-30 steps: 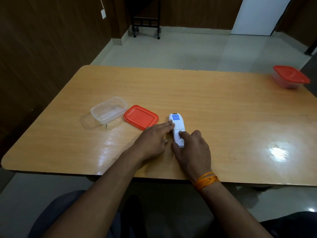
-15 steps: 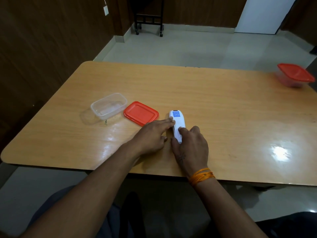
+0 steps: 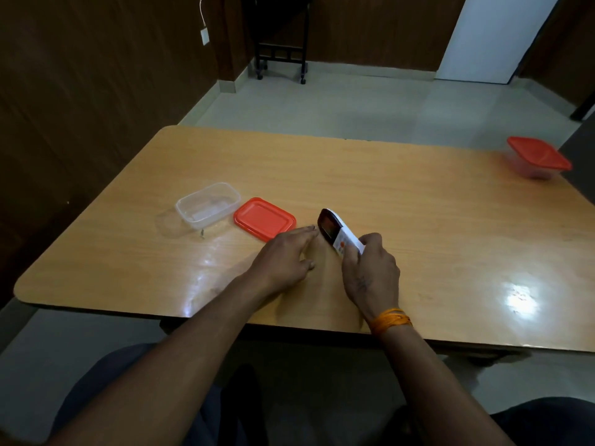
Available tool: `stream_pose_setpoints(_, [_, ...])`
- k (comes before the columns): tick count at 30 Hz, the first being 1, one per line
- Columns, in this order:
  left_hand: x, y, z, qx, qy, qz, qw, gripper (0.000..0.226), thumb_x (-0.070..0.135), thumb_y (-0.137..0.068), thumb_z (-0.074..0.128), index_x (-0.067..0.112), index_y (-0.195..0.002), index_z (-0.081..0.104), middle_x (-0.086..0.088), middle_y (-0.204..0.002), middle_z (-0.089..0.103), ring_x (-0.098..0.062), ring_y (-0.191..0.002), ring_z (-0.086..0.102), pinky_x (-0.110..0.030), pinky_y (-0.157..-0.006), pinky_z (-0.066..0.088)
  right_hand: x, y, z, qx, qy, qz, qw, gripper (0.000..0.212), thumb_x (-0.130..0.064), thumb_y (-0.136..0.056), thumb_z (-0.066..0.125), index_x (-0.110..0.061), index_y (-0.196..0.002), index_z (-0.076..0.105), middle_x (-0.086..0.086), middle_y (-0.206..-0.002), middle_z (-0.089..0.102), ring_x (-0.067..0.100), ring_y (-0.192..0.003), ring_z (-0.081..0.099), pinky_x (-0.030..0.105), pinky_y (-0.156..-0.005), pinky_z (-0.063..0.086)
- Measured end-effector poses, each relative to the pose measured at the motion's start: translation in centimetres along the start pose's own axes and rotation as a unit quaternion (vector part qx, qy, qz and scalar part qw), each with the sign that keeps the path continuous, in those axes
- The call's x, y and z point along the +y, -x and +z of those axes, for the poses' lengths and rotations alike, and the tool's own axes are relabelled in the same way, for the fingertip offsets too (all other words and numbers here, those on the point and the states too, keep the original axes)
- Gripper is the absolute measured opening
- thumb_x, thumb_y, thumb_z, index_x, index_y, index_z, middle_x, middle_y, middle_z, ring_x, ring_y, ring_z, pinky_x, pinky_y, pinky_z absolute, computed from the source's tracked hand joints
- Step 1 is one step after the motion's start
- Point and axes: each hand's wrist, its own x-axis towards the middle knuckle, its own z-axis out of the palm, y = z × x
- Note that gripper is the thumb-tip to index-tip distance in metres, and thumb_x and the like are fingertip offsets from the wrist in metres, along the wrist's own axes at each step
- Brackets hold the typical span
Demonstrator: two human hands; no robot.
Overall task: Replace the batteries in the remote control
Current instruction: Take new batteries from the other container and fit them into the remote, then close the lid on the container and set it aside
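Observation:
The white remote control is tilted up on its edge above the wooden table, its dark screen end pointing away and to the left. My right hand grips its near end, fingers wrapped around the body. Just left of the remote, my left hand rests flat on the table with the fingers apart and their tips near the screen end, holding nothing. No batteries are visible.
A clear plastic tub with no lid and its loose red lid lie left of the hands. A closed red-lidded container sits at the far right corner. A dark wheeled stand is on the floor beyond.
The remote lay flat on the table under both hands; my right hand has now lifted and turned it onto its side. My left hand has come off it and stays on the table.

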Motion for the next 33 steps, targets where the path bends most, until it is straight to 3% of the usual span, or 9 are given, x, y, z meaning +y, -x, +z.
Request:
stream_pose_setpoints(2, [0.1, -0.1, 0.2, -0.001, -0.005, -0.003, 1.000, 0.072, 0.015, -0.087, 0.078, 0.017, -0.154, 0.052, 0.000, -0.161, 0.050, -0.019, -0.148, 0.046, -0.036, -0.121, 0.038, 0.6, -0.4, -0.4, -0.012, 0.004, 0.000, 1.000, 0.039, -0.037, -0.100, 0.060, -0.009, -0.124, 0.050, 0.012, -0.112, 0.061, 0.029, -0.085, 0.055, 0.036, -0.071, 0.040])
stream_pose_setpoints(4, [-0.1, -0.1, 0.3, -0.007, -0.009, -0.008, 1.000, 0.068, 0.018, -0.087, 0.078, 0.018, -0.151, 0.056, -0.001, -0.158, 0.053, -0.020, -0.145, 0.050, -0.039, -0.119, 0.042, 1.2, -0.6, -0.7, -0.032, 0.012, -0.010, 0.999, 0.048, -0.034, -0.091, 0.071, -0.012, -0.125, 0.047, 0.008, -0.112, 0.053, 0.026, -0.084, 0.054, 0.034, -0.070, 0.040])
stream_pose_setpoints(7, [0.0, -0.1, 0.2, -0.013, -0.022, -0.011, 1.000, 0.063, 0.020, -0.089, 0.077, 0.019, -0.149, 0.058, -0.001, -0.156, 0.056, -0.020, -0.142, 0.053, -0.039, -0.117, 0.045, 2.2, -0.9, -0.6, -0.021, 0.035, -0.016, 0.999, 0.044, -0.028, -0.084, 0.073, -0.012, -0.118, 0.051, 0.007, -0.110, 0.055, 0.030, -0.086, 0.059, 0.034, -0.067, 0.040])
stream_pose_setpoints(12, [0.4, -0.1, 0.3, -0.037, -0.085, 0.013, 0.996, 0.058, 0.030, -0.096, 0.071, 0.019, -0.151, 0.056, 0.000, -0.161, 0.050, -0.019, -0.148, 0.045, -0.032, -0.119, 0.037, 2.7, -1.9, -0.4, 0.062, 0.100, -0.004, 0.993, 0.048, -0.048, -0.084, 0.076, -0.011, -0.111, 0.060, 0.010, -0.108, 0.052, 0.030, -0.097, 0.057, 0.031, -0.063, 0.037])
stream_pose_setpoints(22, [0.6, 0.1, -0.2, -0.067, -0.100, 0.009, 0.993, 0.062, 0.038, -0.099, 0.067, 0.022, -0.156, 0.049, 0.003, -0.165, 0.043, -0.017, -0.152, 0.037, -0.034, -0.122, 0.032, 3.5, -2.9, -0.4, 0.059, 0.124, 0.021, 0.990, 0.065, -0.062, -0.081, 0.077, -0.009, -0.117, 0.064, 0.011, -0.110, 0.053, 0.028, -0.099, 0.058, 0.032, -0.063, 0.042])
stream_pose_setpoints(25, [0.9, 0.4, -0.6, -0.027, -0.046, -0.004, 0.999, 0.060, 0.037, -0.095, 0.073, 0.024, -0.151, 0.055, 0.002, -0.160, 0.050, -0.016, -0.146, 0.047, -0.032, -0.117, 0.040, 3.1, -2.4, -0.6, 0.100, 0.138, -0.004, 0.985, 0.065, -0.060, -0.080, 0.078, -0.011, -0.121, 0.064, 0.011, -0.109, 0.053, 0.029, -0.098, 0.058, 0.031, -0.060, 0.042])
stream_pose_setpoints(29, [1.6, 1.2, -2.2, 0.085, 0.011, -0.050, 0.995, 0.052, 0.033, -0.093, 0.076, 0.018, -0.142, 0.065, -0.001, -0.147, 0.064, -0.017, -0.136, 0.058, -0.023, -0.108, 0.038, 0.9, -2.2, -0.2, 0.143, 0.110, -0.073, 0.981, 0.045, -0.049, -0.086, 0.076, -0.013, -0.110, 0.067, 0.009, -0.101, 0.056, 0.028, -0.087, 0.060, 0.028, -0.058, 0.039])
stream_pose_setpoints(33, [0.6, 2.2, -4.2, 0.164, -0.024, -0.129, 0.978, 0.048, 0.033, -0.093, 0.076, 0.012, -0.136, 0.069, -0.005, -0.144, 0.065, -0.025, -0.133, 0.059, -0.028, -0.102, 0.042, -2.6, -2.5, 1.9, 0.101, 0.029, -0.141, 0.984, 0.035, -0.045, -0.091, 0.070, -0.015, -0.109, 0.069, 0.004, -0.101, 0.064, 0.023, -0.087, 0.065, 0.034, -0.064, 0.053])
